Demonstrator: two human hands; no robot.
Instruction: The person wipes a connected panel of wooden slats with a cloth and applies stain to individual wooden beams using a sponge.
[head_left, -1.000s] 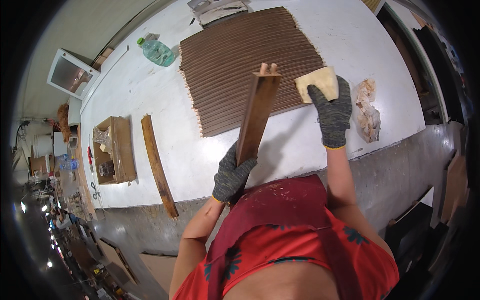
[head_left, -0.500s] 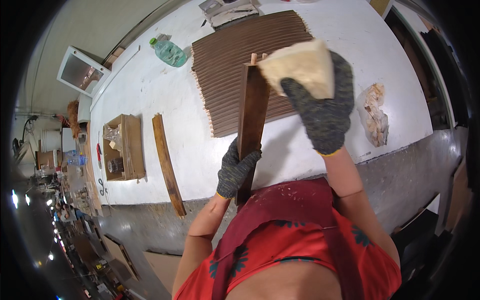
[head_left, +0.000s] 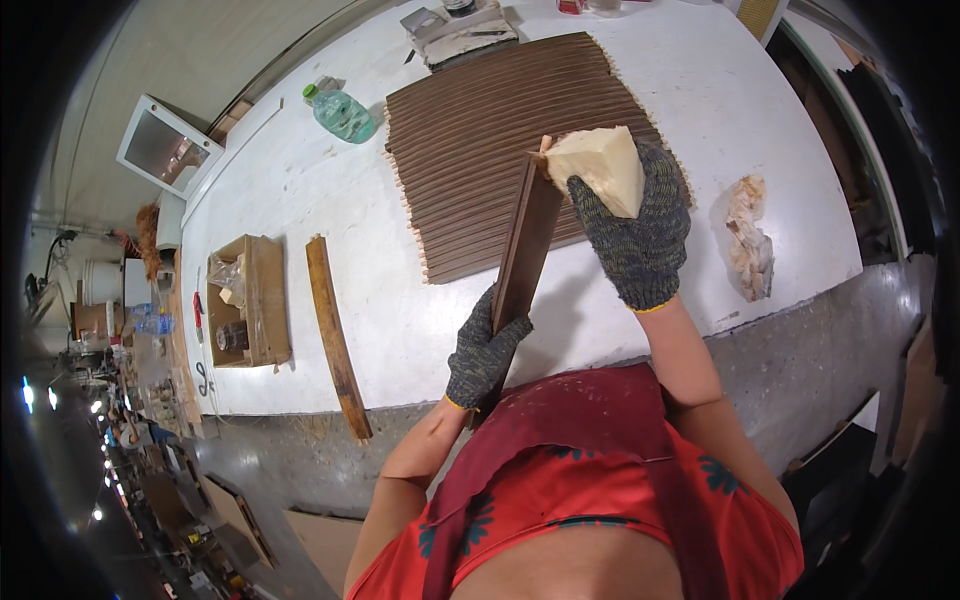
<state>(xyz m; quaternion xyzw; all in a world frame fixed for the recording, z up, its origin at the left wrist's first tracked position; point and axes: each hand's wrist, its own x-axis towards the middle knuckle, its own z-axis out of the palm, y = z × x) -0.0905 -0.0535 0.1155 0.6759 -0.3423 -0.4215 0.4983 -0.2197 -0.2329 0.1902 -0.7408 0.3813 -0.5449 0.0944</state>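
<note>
Head view: the left hand (head_left: 482, 352) has its fingers wrapped around a brown board (head_left: 527, 245). The right hand (head_left: 645, 232) grips a pale sponge (head_left: 608, 168) in its fingers, at the board's far end.

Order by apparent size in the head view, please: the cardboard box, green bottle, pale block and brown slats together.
1. Brown slats
2. Cardboard box
3. Pale block, though nearer the camera
4. Green bottle

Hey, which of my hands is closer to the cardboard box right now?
Left. Your left hand, gripping the dark wooden bar, is right of the cardboard box; your right hand, holding the pale block, is farther right.
</note>
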